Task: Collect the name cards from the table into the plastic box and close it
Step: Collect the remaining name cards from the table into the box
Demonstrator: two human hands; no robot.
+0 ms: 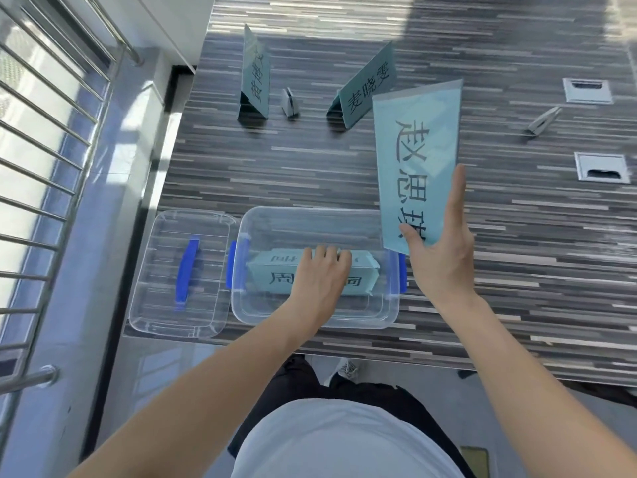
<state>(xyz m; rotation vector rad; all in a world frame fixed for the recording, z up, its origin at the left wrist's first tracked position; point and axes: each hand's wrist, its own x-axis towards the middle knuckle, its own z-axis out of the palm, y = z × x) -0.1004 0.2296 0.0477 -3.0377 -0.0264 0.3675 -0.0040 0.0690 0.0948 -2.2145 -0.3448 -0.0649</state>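
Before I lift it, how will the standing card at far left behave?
The far-left name card is probably light and thin, so likely easy to lift. It stands as a narrow folded tent, so a push may tip it. It looks fairly stiff.

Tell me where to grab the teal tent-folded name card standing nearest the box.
Judging by its pose, take the teal tent-folded name card at its top ridge, coming from above. It stands upright with sloped faces meeting at that fold, so a hand pinching both faces just below the ridge should close it flat; its base sits flush on the striped table.
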